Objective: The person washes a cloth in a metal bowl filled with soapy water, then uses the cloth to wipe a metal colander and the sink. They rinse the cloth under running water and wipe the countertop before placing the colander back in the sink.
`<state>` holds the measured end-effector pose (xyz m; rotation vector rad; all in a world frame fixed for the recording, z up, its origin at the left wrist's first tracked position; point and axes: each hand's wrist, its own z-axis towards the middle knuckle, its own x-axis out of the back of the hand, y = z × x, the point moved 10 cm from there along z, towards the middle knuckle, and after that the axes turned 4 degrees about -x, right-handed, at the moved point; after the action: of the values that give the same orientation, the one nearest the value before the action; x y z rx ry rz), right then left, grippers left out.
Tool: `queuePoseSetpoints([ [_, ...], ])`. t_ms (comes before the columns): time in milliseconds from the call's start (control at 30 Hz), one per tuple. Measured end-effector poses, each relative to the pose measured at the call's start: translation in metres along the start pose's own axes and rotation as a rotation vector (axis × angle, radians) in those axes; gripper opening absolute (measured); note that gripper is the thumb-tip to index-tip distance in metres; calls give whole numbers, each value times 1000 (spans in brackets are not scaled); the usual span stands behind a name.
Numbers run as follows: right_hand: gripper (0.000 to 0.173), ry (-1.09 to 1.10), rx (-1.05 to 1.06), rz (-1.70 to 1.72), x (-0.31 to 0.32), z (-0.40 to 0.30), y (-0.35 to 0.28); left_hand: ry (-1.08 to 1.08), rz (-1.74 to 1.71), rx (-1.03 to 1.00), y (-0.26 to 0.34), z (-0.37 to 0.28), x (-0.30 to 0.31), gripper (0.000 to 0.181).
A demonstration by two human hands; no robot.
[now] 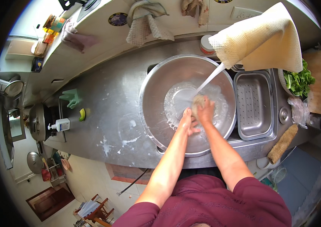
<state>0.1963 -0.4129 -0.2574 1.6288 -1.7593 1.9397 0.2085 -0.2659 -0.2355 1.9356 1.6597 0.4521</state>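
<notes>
A large stainless steel basin (160, 85) rests over the sink, with shallow, foamy water in its bottom. Inside it, my right hand (206, 112) grips a pale, wadded cloth or scrubber (198, 102), blurred by motion. My left hand (189, 123) is beside it, fingers spread and holding nothing; whether it touches the basin wall I cannot tell. A stream of water (210, 78) falls into the basin just beyond both hands. Its source is hidden under a draped cream mesh cloth (260, 37).
A perforated steel tray (253, 103) adjoins the basin on the right, near leafy greens (298, 79) and a brown rolled cloth (282, 144). Leftward on the steel counter (106, 93) are a pump bottle (62, 124), a green peel-like piece (82, 114) and a pale green holder (70, 98).
</notes>
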Motion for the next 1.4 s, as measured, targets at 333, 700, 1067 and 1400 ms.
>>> queuePoseSetpoints([
  [333, 28, -294, -33, 329, -23, -29, -89, -339, -602, -129, 7, 101, 16, 27],
  [700, 31, -267, -202, 147, -25, 31, -69, 5, -303, -230, 56, 62, 0, 33],
  [1067, 30, 24, -75, 108, 21, 95, -22, -105, -76, -32, 30, 20, -17, 44],
  [1400, 37, -426, 12, 227, -31, -12, -78, -218, -528, 86, 20, 95, 0, 48],
])
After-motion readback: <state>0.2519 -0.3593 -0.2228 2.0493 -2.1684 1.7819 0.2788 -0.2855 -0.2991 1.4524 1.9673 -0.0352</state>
